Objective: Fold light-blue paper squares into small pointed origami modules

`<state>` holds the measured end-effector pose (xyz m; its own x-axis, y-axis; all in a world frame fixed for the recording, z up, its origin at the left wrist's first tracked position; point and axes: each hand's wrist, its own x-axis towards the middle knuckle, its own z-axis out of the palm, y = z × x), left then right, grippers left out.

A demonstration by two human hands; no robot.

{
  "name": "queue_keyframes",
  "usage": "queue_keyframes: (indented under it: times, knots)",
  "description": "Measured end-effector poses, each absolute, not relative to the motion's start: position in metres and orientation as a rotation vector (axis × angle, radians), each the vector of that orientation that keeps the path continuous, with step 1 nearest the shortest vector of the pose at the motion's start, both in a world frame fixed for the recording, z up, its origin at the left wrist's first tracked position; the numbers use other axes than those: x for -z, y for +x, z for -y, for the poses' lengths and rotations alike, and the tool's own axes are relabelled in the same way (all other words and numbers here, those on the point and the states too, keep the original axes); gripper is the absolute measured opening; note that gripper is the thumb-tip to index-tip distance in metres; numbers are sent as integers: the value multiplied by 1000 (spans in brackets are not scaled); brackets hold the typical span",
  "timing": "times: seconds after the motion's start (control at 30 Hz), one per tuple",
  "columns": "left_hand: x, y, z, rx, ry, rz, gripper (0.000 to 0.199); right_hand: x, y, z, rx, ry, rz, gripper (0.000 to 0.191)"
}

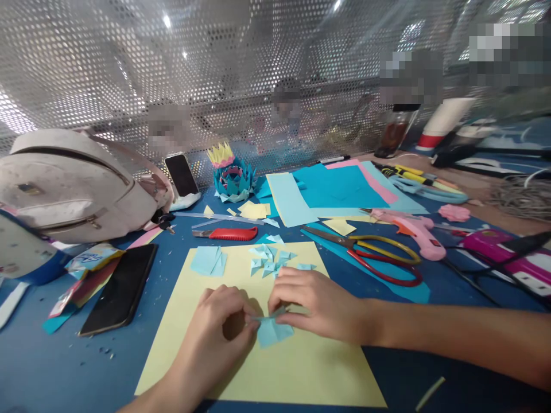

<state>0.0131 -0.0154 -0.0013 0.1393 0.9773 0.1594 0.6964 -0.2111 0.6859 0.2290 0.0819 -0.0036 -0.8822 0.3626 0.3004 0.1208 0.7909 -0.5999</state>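
Note:
A small light blue piece of paper (274, 332) is held between my two hands, low over a pale yellow sheet (310, 373). My left hand (226, 321) pinches its upper left edge between thumb and fingers. With thumb and bent fingers, my right hand (312, 301) grips its upper right edge. Just beyond the hands lie several folded light blue paper pieces (269, 267) with pointed tips. Left of them rests a stack of flat light blue paper squares (209, 261).
A red utility knife (226, 233) lies behind the sheet, scissors (387, 252) and a pink glue gun (413, 229) to the right. A black phone (123, 289) lies left. Farther back stand a backpack (73, 183), a blue folded-paper model (235, 178) and coloured paper sheets (344, 186).

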Motion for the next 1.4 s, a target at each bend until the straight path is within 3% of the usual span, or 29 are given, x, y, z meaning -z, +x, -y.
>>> queue_keyframes:
  times: [0.23, 0.53, 0.67, 1.07, 1.4]
  knots:
    - [6, 14, 18, -837, 2173, -1511, 17, 0, 231, -92, -623, -102, 2645, 20]
    - [1, 15, 16, -823, 2280, -1625, 15, -3, 229, -85, -900, -460, 2570, 18]
    - [2, 14, 16, -813, 2355, -1611, 18, -2, 230, -85, -726, -441, 2638, 18]
    - [10, 5, 17, -1006, 2602, -1322, 26, -4, 237, -100, -114, 156, 2711, 22]
    - [10, 0, 22, -923, 2707, -1301, 23, -9, 236, -99, -62, 222, 2770, 19]
